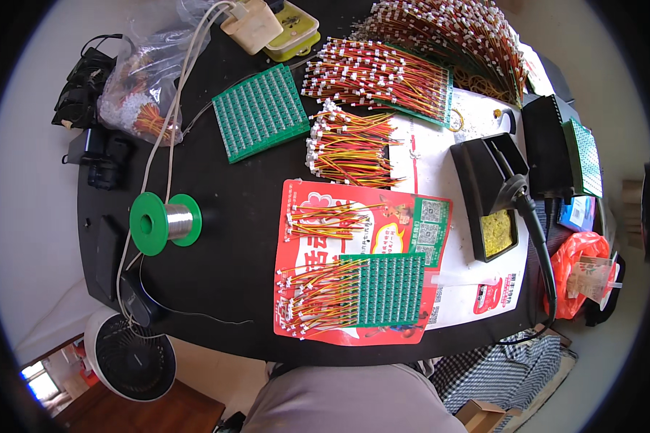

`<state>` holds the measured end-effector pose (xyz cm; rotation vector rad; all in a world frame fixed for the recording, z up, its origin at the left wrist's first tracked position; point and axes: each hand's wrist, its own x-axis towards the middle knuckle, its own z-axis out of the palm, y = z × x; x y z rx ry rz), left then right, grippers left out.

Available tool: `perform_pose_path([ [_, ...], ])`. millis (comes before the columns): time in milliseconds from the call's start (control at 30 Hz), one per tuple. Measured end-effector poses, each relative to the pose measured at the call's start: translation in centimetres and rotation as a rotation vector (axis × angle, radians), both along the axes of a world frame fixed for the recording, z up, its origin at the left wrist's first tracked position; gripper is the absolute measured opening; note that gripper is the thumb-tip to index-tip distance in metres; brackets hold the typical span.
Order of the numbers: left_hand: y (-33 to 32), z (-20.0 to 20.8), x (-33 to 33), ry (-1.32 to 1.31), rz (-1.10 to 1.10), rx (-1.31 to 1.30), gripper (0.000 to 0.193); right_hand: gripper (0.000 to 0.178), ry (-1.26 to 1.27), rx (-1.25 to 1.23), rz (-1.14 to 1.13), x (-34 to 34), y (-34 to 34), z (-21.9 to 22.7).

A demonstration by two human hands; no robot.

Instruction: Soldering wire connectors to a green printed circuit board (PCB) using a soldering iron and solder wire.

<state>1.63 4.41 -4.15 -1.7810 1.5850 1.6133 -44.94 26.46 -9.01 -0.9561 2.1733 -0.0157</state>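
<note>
Neither of my hands shows in the head view; only my lap is at the lower edge. In front of me a green circuit board panel [391,290] lies on a red printed sheet [325,189], with red and yellow wires [318,292] with white plugs fanned along its left side. A smaller group of the same wires [332,221] lies above it. Beyond the sheet sits a thick bundle of wires [354,148]. A spool of solder wire [167,222] with green flanges rests at the left. The soldering iron [531,216] stands in its black holder [477,169] at the right.
Green panels [260,113] are stacked at the back left, and wired panels [383,79] lie at the back. A yellow sponge [497,232] sits in the holder's base. White cables [167,123] cross the left side. An orange bag [574,270] is at the right edge, a fan [133,357] below left.
</note>
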Motion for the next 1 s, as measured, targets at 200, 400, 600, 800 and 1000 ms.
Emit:
perform_pose_path([
  [200,0.2,0.8,-0.3,0.017,-0.017,-0.012,0.018,0.023,-0.001,-0.019,0.006,-0.4,-0.4,1.3],
  [400,0.9,1.0,-0.1,0.011,-0.037,0.003,0.017,0.023,-0.007,0.0,0.009,-0.5,1.2,1.4],
  [600,0.9,1.6,-0.1,0.014,-0.055,0.021,0.016,0.023,-0.001,0.073,-0.019,0.1,6.1,1.1],
  [800,0.5,2.1,-0.2,0.024,-0.082,0.03,0.016,0.023,0.089,0.271,-0.054,-1.6,18.4,-2.4],
  [1000,1.2,2.0,0.3,0.028,-0.089,0.021,0.015,0.02,-0.011,-0.193,0.4,-1.3,-5.8,10.8],
])
